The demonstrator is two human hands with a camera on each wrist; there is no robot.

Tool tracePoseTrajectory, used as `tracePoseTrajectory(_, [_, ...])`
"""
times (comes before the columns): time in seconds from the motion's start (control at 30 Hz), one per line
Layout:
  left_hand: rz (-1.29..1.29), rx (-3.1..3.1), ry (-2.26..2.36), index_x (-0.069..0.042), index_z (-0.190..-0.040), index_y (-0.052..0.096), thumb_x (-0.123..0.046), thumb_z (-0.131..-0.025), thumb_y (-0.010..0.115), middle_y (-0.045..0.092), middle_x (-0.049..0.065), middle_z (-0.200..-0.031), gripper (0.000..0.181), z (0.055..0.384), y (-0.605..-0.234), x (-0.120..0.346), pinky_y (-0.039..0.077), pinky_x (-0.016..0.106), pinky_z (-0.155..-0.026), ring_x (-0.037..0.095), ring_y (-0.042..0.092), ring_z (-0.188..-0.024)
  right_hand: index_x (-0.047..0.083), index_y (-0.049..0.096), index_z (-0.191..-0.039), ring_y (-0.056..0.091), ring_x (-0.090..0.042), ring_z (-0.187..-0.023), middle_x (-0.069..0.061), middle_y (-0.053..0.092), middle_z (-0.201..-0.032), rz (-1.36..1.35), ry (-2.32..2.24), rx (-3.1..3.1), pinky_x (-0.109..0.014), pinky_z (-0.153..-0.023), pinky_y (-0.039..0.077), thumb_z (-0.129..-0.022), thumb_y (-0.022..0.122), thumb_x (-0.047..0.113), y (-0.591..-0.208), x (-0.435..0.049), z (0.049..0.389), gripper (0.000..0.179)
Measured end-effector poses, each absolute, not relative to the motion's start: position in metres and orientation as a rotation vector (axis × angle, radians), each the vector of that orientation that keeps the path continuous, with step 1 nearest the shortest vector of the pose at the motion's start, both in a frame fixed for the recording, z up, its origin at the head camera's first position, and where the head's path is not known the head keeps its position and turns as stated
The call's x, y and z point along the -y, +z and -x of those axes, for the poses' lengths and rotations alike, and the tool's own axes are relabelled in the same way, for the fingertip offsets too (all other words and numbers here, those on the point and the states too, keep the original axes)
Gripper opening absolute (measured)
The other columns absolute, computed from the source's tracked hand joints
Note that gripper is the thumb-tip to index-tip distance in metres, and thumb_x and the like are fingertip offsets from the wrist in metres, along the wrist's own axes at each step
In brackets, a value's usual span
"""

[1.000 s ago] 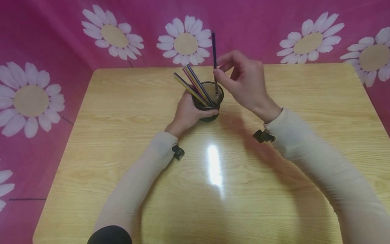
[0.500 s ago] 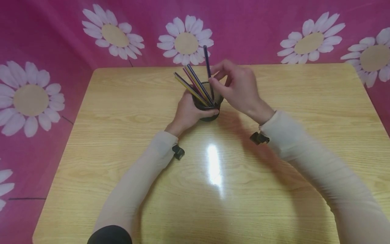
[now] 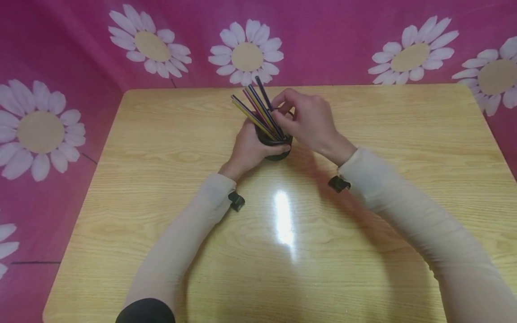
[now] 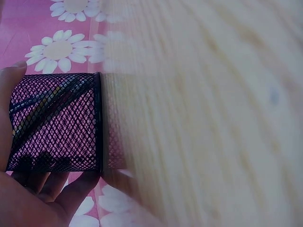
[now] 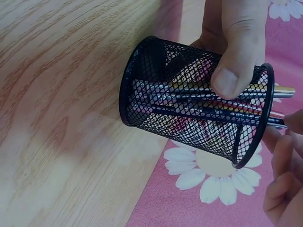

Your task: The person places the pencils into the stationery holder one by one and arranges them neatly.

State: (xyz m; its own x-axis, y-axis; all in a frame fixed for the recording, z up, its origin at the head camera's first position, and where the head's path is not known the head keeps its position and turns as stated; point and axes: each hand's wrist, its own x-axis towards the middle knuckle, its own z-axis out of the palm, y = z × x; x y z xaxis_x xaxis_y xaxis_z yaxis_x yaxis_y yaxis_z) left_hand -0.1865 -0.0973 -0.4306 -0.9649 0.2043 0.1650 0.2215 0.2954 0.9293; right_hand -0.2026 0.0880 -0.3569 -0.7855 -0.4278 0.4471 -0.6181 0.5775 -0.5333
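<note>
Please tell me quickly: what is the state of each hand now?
Left hand: holds the black mesh pencil cup.
Right hand: fingers pinch a dark pencil standing in the cup.

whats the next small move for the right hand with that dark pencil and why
Probably let go of the dark pencil and draw the right hand back. Its lower part already sits inside the black mesh cup, leaning with the other pencils, and the left hand grips the cup on the table, so it should stay put.
</note>
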Motion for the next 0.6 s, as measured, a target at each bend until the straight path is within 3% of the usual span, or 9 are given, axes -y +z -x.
tracePoseTrajectory(0.2, [0.387,2.538,-1.788,-0.008,-0.148,0.057,-0.018,-0.075,0.104,0.065,0.006,-0.139,0.087,0.185,-0.429,0.097,0.039,0.027,-0.115,0.015,0.061,-0.126,0.005,0.076,-0.113,0.067,-0.022,-0.066,-0.009,0.082,-0.095,-0.887,0.962,2.608,-0.038,-0.062,0.044,-0.102,0.073,0.015,-0.357,-0.084,0.205,0.015])
tracePoseTrajectory(0.4, [0.382,2.549,-1.788,-0.007,-0.151,0.053,-0.020,-0.076,0.103,0.064,0.006,-0.141,0.091,0.185,-0.430,0.098,0.038,0.027,-0.115,0.015,0.059,-0.127,0.008,0.076,-0.117,0.073,-0.026,-0.079,-0.009,0.081,-0.097,-0.873,0.885,2.723,-0.045,-0.069,0.050,-0.104,0.074,0.021,-0.357,-0.080,0.206,0.019])
tracePoseTrajectory(0.6, [0.432,2.532,-1.790,-0.008,-0.150,0.055,-0.019,-0.077,0.103,0.066,0.004,-0.141,0.088,0.187,-0.431,0.098,0.038,0.025,-0.116,0.011,0.059,-0.127,0.009,0.077,-0.116,0.073,-0.025,-0.079,-0.008,0.081,-0.096,-0.881,0.862,2.726,-0.047,-0.068,0.052,-0.103,0.076,0.023,-0.359,-0.076,0.207,0.019])
